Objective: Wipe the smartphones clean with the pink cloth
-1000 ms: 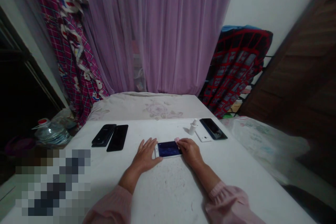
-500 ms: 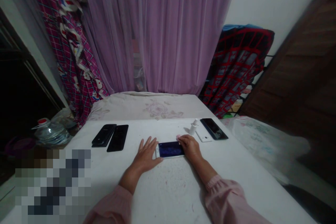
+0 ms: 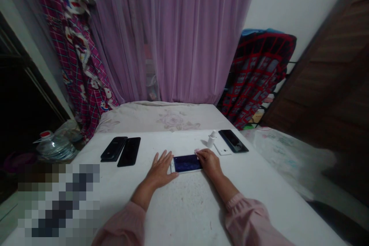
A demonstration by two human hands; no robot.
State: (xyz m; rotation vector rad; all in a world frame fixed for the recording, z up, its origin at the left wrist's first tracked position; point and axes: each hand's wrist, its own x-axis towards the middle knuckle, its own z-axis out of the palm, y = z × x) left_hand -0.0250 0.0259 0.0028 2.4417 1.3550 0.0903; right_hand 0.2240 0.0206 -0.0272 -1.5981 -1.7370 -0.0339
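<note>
A white smartphone [image 3: 186, 163] with a dark bluish screen lies flat and crosswise on the white table. My left hand [image 3: 159, 170] steadies its left end, thumb at the near edge and forefinger at the far corner, the other fingers spread. At the phone's right end, my right hand [image 3: 210, 162] pinches a small pink cloth [image 3: 196, 151], mostly hidden by the fingers, near the far edge of the screen. Beyond that hand stands a small white bottle [image 3: 211, 140], beside a white phone [image 3: 222, 149] lying flat.
Dark phones [image 3: 114, 148] and a black phone [image 3: 129, 152] lie at the left. Another dark phone [image 3: 233, 141] rests at the far right. Behind is a floral cloth [image 3: 173, 119] below purple curtains [image 3: 196, 38]. A large water bottle [image 3: 53, 147] stands left of the table.
The view has shifted slightly. Both hands stay at the smartphone in nearly the same pose, the cloth still pinched on the right.
</note>
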